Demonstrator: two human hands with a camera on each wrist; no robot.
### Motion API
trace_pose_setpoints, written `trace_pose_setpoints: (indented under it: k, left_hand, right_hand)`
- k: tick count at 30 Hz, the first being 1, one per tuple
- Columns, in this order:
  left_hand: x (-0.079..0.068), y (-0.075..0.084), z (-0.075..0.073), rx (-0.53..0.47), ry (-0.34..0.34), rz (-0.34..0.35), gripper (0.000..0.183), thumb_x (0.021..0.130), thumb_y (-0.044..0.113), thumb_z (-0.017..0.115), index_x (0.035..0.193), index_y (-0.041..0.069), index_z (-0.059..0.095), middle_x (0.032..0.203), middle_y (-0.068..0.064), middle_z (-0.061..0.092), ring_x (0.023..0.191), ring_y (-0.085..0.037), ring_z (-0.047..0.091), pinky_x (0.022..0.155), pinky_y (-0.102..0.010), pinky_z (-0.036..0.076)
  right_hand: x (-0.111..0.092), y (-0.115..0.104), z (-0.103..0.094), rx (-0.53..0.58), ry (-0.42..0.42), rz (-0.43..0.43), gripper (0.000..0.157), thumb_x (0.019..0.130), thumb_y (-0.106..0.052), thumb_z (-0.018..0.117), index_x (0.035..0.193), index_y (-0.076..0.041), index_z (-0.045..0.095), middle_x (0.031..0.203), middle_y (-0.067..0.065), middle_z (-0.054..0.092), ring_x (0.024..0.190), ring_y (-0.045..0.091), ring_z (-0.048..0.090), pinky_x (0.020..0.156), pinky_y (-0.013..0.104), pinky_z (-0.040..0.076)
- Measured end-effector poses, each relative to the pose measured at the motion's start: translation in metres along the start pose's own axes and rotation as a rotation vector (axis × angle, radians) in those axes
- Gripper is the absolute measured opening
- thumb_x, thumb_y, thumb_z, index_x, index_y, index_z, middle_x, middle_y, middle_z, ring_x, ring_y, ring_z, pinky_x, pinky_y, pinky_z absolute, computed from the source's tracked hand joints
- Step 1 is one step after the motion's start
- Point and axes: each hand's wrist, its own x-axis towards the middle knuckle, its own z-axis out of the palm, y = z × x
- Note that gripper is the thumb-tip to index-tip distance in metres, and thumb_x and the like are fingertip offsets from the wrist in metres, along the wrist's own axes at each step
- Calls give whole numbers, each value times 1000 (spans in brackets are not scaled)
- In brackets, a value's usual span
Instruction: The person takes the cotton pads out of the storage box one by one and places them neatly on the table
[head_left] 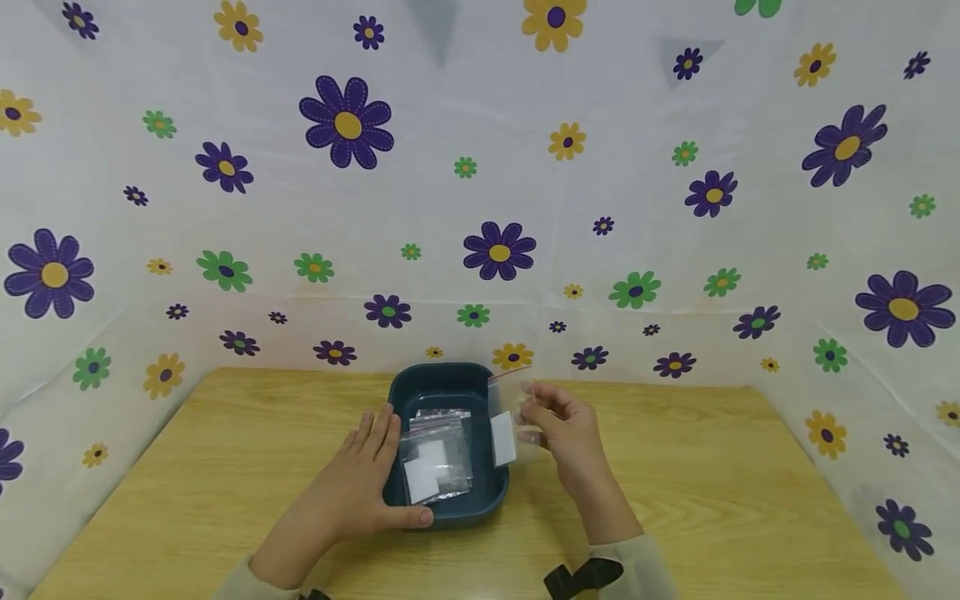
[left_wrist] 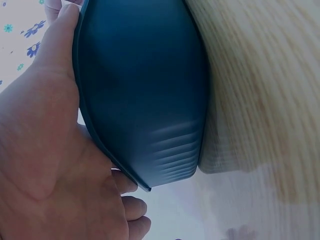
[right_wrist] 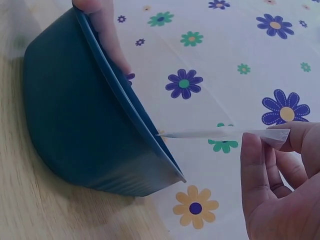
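Left hand [head_left: 356,487], fingers extended, on the rim of a blue bin [head_left: 467,518]; right hand [head_left: 570,433] pinching a clear bag [head_left: 503,438] at the opposite side; similar bags [head_left: 438,467] lie inside.

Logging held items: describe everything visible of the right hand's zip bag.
The zip bag looks like clear plastic, with a reddish line along its top edge and a white rectangle at lower left. The right hand pinches its right side, holding it tilted at the right rim of the teal tub; contact unclear.

Teal tub [head_left: 450,523] holding clear bags [head_left: 454,468]; single bag [head_left: 506,402], white insert [head_left: 503,439], pinched at right rim.
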Motion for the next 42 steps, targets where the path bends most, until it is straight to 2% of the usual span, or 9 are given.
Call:
trace_pose_setpoints:
  k: [6, 15, 21, 34, 42]
  left_hand:
    - [1, -1, 0, 5, -4, 4, 133, 69, 91, 54, 157, -4, 19, 166, -22, 6, 151, -45, 5, 119, -62, 19]
    - [1, -5, 0, 12, 16, 16, 134, 68, 90, 56, 156, -5, 21, 165, -23, 9, 151, -46, 7, 118, -63, 20]
    - [0, -7, -2, 13, 5, 24, 134, 68, 91, 55, 156, -4, 21, 165, -22, 8, 151, -46, 6, 117, -63, 20]
    - [-1, -8, -7, 24, -11, 26, 136, 66, 93, 54, 156, -4, 23, 165, -23, 12, 151, -47, 6, 118, -63, 19]
    - [1, -8, -2, 37, 9, 53, 132, 69, 90, 55, 157, -2, 21, 166, -22, 7, 151, -47, 4, 118, -63, 18]
  right_hand:
    - [4, 0, -9, 34, 22, 11, 28, 96, -7, 64, 123, -3, 66, 97, 7, 63, 88, 18, 68, 74, 29, 60]
    - [7, -3, -16, 70, 37, 22, 30, 97, -6, 62, 126, 0, 63, 97, 5, 62, 89, 16, 67, 75, 28, 60]
    - [9, -2, -18, 74, 56, 38, 28, 97, -6, 63, 124, 0, 64, 97, 4, 62, 87, 15, 67, 75, 28, 60]
    - [14, 11, -20, 62, 61, 64, 28, 96, -7, 63, 124, -1, 64, 97, 4, 63, 87, 16, 65, 76, 28, 59]
    - [16, 18, -22, 44, 75, 95, 32, 96, -8, 63, 126, 0, 63, 100, 3, 64, 89, 16, 64, 78, 29, 59]
